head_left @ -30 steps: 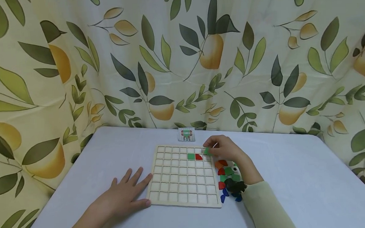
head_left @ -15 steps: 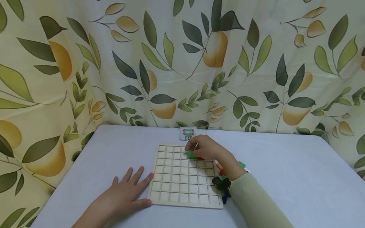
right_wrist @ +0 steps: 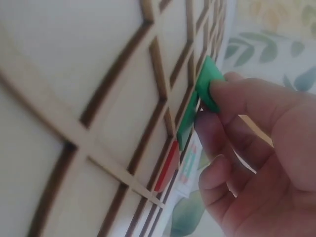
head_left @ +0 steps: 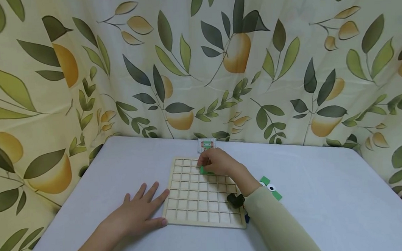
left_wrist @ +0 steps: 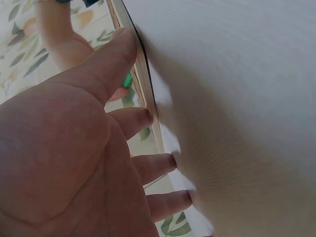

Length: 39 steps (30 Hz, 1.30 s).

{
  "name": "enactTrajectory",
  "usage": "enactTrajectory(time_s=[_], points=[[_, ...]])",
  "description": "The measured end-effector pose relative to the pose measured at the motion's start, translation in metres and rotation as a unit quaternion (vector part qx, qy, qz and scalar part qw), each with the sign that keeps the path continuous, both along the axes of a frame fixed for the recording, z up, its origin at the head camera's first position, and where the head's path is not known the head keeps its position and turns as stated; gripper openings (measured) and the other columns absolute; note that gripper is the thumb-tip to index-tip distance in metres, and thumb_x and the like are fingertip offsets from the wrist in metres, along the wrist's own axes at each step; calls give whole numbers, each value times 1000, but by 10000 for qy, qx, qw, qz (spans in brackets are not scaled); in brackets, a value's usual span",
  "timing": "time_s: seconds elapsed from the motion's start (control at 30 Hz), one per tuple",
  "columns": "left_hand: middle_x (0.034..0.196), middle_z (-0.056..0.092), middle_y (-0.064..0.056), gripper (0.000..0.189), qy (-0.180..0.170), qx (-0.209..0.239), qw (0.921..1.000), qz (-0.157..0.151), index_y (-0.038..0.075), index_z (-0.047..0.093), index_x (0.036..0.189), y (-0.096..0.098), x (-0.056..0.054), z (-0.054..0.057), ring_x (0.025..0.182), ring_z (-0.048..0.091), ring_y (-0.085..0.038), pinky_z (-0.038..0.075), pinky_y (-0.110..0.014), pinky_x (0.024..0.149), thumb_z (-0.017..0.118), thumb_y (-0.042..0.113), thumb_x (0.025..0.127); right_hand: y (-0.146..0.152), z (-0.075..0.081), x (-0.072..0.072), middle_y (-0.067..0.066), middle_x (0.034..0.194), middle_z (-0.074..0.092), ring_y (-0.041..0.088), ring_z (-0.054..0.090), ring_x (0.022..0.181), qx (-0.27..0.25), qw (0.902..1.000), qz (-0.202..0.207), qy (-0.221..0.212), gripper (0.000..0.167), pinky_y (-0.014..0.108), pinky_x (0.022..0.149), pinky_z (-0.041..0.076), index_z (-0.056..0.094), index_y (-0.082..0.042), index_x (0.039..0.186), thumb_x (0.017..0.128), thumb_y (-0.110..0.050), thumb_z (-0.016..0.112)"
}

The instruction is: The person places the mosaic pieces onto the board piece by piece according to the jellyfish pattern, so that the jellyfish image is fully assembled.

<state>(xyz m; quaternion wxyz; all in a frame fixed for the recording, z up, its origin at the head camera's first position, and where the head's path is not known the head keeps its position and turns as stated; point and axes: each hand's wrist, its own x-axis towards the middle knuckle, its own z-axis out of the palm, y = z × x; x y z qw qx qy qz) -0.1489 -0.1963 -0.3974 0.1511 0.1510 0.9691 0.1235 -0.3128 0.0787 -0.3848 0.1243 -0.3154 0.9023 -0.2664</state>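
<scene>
1. Since the earlier frames, the right hand (head_left: pixel 218 161) has moved leftward along the far rows of the grid board (head_left: pixel 191 205).
2. Its grip pinches a green tile (right_wrist: pixel 208 81) between thumb and fingers, tilted at the board just beside a seated green square (right_wrist: pixel 187 122).
3. A red piece (right_wrist: pixel 167 168) occupies the next compartment.
4. The left hand (head_left: pixel 140 208) is spread, thumb and index finger touching the board's left edge.
5. A picture card (head_left: pixel 207 143) sits beyond the board; loose pieces (head_left: pixel 277 195), partly sleeve-hidden, lie rightward on the white surface (head_left: pixel 327 194).
</scene>
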Motion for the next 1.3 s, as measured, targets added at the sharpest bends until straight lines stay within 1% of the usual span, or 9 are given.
enactTrajectory(time_s=[0.13,0.33,0.4,0.5,0.63,0.77,1.03,1.2,1.3], points=[[166,19,-10,82,-7,14,10000,36,32,33,156,-1,0,1,151,12,-45,16,-81,104,59,68,87,-2,1,0,-4,87,70,9,61,79,146,9997,3,219,10,29,75,52,76,-13,96,91,-6,71],[166,19,-11,81,88,37,9999,-74,31,32,157,0,0,-1,151,13,-46,17,-81,103,57,67,89,1,-1,1,-5,88,73,8,62,80,406,9990,-34,199,14,29,76,53,79,-14,100,90,-8,74],[166,19,-11,81,39,64,10000,-61,32,32,157,1,0,-1,151,12,-46,16,-81,104,57,67,89,4,-2,3,-4,91,73,8,62,81,379,9991,-41,177,17,30,77,53,80,-15,102,89,-7,73],[166,18,-11,81,-31,107,9999,-59,31,32,157,3,1,-1,151,11,-46,15,-81,105,58,67,89,15,0,6,-1,100,72,12,63,86,82,9998,-74,176,21,33,78,54,78,-14,107,90,-5,71],[166,18,-11,81,-44,81,10000,-30,31,33,157,4,2,1,151,11,-46,15,-81,104,58,66,89,42,7,14,5,106,69,19,61,90,-344,9984,-424,116,24,35,77,53,75,-11,113,92,-5,67],[166,20,-12,79,50,25,10000,-14,30,34,156,3,3,2,151,12,-47,16,-81,103,59,65,89,79,13,22,7,101,67,23,57,91,-346,9938,-1057,60,24,33,75,52,74,-11,114,91,-8,68],[166,21,-12,81,97,8,9999,91,31,34,156,-1,1,-2,150,14,-48,16,-82,102,59,67,88,140,17,21,5,99,66,23,57,90,328,9871,-1548,-225,26,34,74,53,71,-9,117,92,-12,69],[165,21,-12,81,85,96,9999,10,31,34,156,-3,6,-6,150,15,-48,17,-82,101,58,68,88,166,19,34,8,99,65,24,56,91,1007,9733,-1931,-726,26,41,76,52,71,-9,112,87,-15,75],[166,21,-12,81,155,135,9998,-41,31,33,157,-2,2,-5,150,15,-48,17,-83,101,57,68,88,176,20,36,8,99,64,25,56,91,1273,9655,-2064,-946,26,44,77,52,71,-11,107,84,-18,79]])
